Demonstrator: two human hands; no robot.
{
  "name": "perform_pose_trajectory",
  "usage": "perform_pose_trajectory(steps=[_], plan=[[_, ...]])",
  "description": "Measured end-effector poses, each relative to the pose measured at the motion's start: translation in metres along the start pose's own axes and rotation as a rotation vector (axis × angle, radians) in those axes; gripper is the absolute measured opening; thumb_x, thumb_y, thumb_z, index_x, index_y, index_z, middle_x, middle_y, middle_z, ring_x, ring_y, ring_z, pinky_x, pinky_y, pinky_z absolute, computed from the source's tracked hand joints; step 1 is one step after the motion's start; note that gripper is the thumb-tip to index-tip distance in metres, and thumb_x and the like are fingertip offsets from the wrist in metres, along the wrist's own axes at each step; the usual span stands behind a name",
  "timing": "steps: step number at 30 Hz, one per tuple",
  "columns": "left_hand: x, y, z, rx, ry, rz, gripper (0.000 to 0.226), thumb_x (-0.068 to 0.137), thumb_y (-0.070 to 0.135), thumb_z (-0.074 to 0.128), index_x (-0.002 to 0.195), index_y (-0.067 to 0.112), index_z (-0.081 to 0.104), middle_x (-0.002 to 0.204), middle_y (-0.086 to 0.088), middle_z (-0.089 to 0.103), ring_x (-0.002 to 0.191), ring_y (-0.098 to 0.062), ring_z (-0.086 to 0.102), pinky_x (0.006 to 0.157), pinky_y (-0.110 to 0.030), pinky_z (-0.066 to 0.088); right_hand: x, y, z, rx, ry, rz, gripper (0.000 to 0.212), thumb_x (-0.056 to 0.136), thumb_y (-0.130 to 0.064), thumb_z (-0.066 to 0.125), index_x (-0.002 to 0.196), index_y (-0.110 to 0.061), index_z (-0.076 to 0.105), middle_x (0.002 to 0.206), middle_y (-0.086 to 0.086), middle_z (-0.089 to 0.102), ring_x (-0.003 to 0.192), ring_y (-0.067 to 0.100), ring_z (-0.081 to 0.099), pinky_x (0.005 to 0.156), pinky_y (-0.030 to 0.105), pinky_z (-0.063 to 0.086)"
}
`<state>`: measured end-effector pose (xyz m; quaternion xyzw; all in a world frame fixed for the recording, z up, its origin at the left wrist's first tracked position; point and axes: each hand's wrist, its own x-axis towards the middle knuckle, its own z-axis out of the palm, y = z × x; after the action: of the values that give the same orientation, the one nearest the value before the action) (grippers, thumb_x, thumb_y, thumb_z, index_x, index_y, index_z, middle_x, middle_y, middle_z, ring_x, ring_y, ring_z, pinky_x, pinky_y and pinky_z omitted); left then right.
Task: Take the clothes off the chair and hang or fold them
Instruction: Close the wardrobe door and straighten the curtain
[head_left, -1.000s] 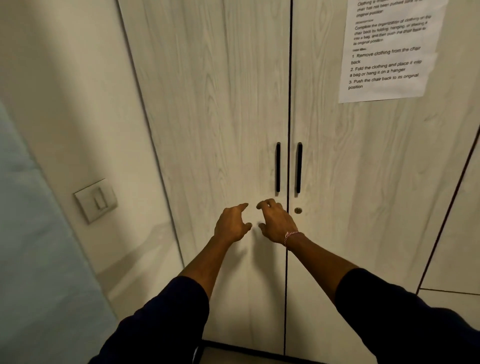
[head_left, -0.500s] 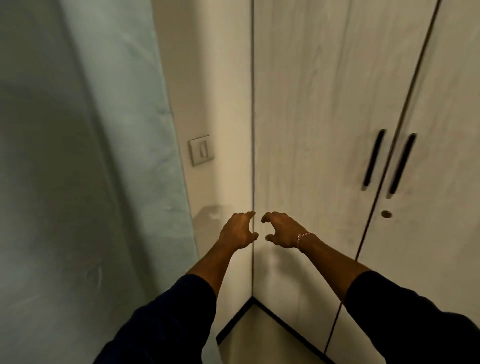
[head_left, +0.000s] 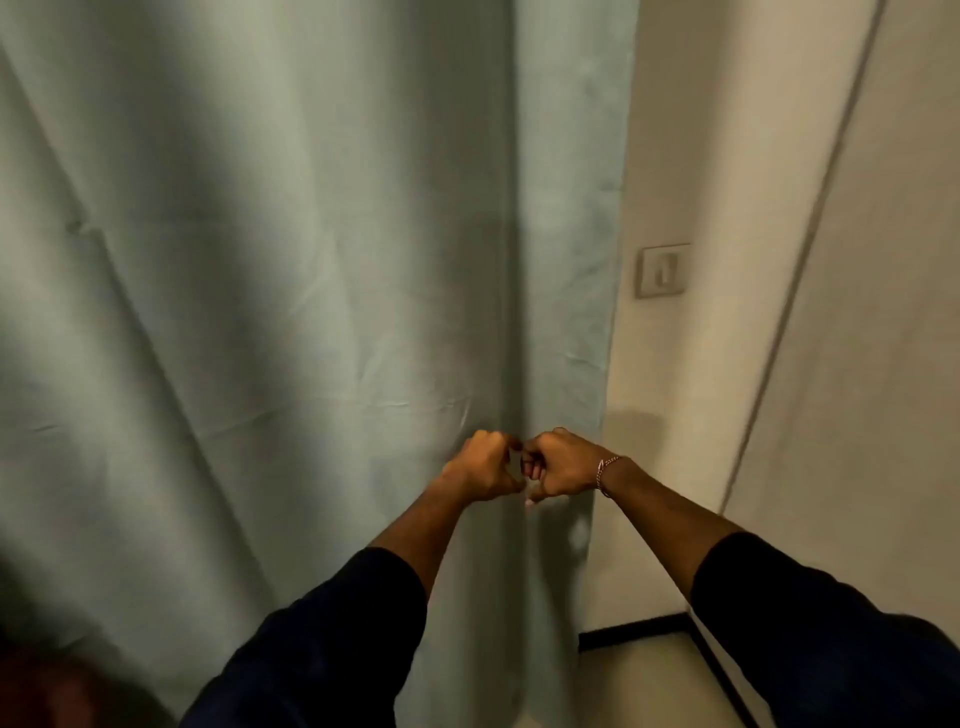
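Note:
No chair and no clothes are in view. My left hand (head_left: 485, 465) and my right hand (head_left: 561, 465) are held out side by side at mid-frame, in front of a pale green curtain (head_left: 291, 291). Both have their fingers curled into loose fists, knuckles nearly touching each other. Nothing shows inside either fist. A thin bracelet sits on my right wrist, and dark sleeves cover both forearms.
The curtain fills the left and middle of the view. To its right is a cream wall with a light switch (head_left: 662, 270), then the wardrobe's side panel (head_left: 883, 312). A floor strip with dark skirting (head_left: 634, 631) lies low right. A dark reddish shape (head_left: 47, 691) sits bottom left.
The view has swung left, from the wardrobe doors to the curtain. Both hands stayed together in front of me, and their fingers have curled from loosely spread into fists.

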<state>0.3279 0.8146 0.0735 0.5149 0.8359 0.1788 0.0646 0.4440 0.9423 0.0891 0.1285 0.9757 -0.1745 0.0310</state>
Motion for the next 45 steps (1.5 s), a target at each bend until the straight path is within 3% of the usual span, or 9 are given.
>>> perform_pose_trajectory(steps=[7,11,18,21,25,29,36,45], plan=[[-0.097,-0.086,-0.043,-0.032,0.146,-0.22,0.049,0.063,0.051,0.07,0.094,0.013,0.071,0.088,-0.006,0.074,0.084,-0.027,0.07,0.073,-0.036,0.055,0.045,-0.123,0.03,-0.101,-0.103,-0.283,0.041,0.068,-0.042,0.089,0.094,-0.016,0.071,0.084,-0.003,0.07,0.079,0.016,0.066,0.068,0.026,0.048],[-0.17,-0.136,-0.061,0.023,0.12,-0.39,0.05,0.075,0.035,0.084,0.116,0.012,0.066,0.1,-0.005,0.073,0.089,-0.022,0.069,0.077,-0.032,0.055,0.061,-0.2,0.053,-0.1,-0.215,-0.405,0.057,0.069,-0.051,0.087,0.111,-0.016,0.071,0.104,-0.001,0.074,0.093,0.014,0.069,0.087,0.029,0.056],[-0.31,-0.208,-0.081,0.113,0.145,-0.675,0.066,0.077,0.046,0.08,0.132,0.02,0.054,0.117,-0.002,0.067,0.103,-0.02,0.064,0.088,-0.039,0.055,0.063,-0.326,0.109,-0.121,-0.301,-0.558,0.079,0.077,-0.054,0.081,0.141,-0.018,0.051,0.137,0.004,0.059,0.114,0.02,0.061,0.096,0.035,0.052],[-0.365,-0.228,-0.08,0.114,0.138,-0.756,0.075,0.077,0.047,0.08,0.138,0.017,0.049,0.127,-0.007,0.062,0.112,-0.023,0.06,0.093,-0.04,0.053,0.058,-0.371,0.137,-0.148,-0.329,-0.597,0.078,0.082,-0.051,0.077,0.146,-0.019,0.045,0.142,0.007,0.054,0.121,0.024,0.057,0.101,0.04,0.05],[-0.433,-0.253,-0.076,0.082,0.155,-0.863,0.074,0.076,0.044,0.082,0.137,0.016,0.05,0.124,-0.007,0.064,0.109,-0.024,0.062,0.091,-0.04,0.054,0.052,-0.42,0.177,-0.257,-0.381,-0.653,0.073,0.087,-0.049,0.072,0.146,-0.018,0.043,0.143,0.01,0.053,0.123,0.026,0.056,0.103,0.04,0.047],[-0.491,-0.272,-0.068,0.09,0.182,-0.952,0.067,0.074,0.047,0.079,0.127,0.017,0.052,0.122,-0.007,0.064,0.109,-0.028,0.062,0.089,-0.043,0.054,0.048,-0.454,0.211,-0.324,-0.436,-0.688,0.07,0.09,-0.047,0.07,0.146,-0.015,0.043,0.144,0.011,0.052,0.129,0.028,0.051,0.105,0.039,0.044],[-0.584,-0.295,-0.03,0.023,0.193,-1.122,0.071,0.079,0.05,0.076,0.133,0.014,0.046,0.129,-0.013,0.061,0.117,-0.032,0.059,0.094,-0.044,0.051,0.042,-0.493,0.279,-0.434,-0.552,-0.738,0.073,0.091,-0.047,0.069,0.148,-0.012,0.04,0.146,0.014,0.05,0.131,0.032,0.05,0.107,0.041,0.044],[-0.659,-0.355,-0.006,-0.213,0.209,-1.38,0.076,0.092,0.051,0.063,0.148,0.01,0.031,0.143,-0.018,0.049,0.127,-0.035,0.051,0.108,-0.044,0.042,0.09,-0.513,0.374,-0.389,-0.679,-0.581,0.071,0.091,-0.052,0.065,0.144,-0.009,0.044,0.145,0.015,0.05,0.128,0.032,0.052,0.107,0.04,0.045]])
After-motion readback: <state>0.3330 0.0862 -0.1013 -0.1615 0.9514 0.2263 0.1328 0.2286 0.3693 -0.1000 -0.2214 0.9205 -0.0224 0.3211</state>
